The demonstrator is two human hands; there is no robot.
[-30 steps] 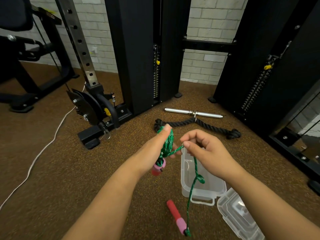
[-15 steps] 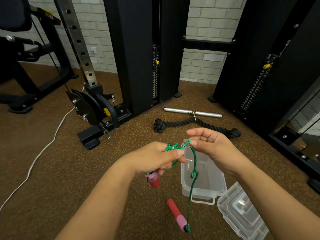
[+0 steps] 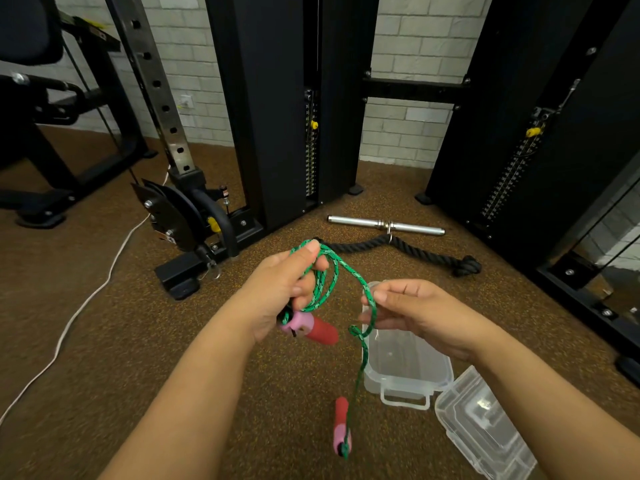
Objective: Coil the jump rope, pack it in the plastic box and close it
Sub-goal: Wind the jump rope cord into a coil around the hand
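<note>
My left hand [image 3: 280, 292] grips several loops of the green jump rope [image 3: 327, 282], with one red and pink handle [image 3: 311, 328] sticking out below the palm. My right hand [image 3: 412, 313] pinches the free rope strand just right of the coil. From there the strand hangs down to the second red and pink handle [image 3: 341, 427], which dangles low near the floor. The clear plastic box [image 3: 408, 368] stands open on the floor under my right hand. Its clear lid [image 3: 485, 427] lies beside it at the lower right.
Black cable machine columns [image 3: 277, 109] stand ahead and to the right. A steel bar [image 3: 384, 225] and a black triceps rope [image 3: 408, 249] lie on the brown floor behind the box. A white cable [image 3: 86, 306] runs along the floor at left.
My left hand turned and rose with the coil, so the handle now points right. My right hand dropped lower and drew another rope loop out to the right of the coil.
</note>
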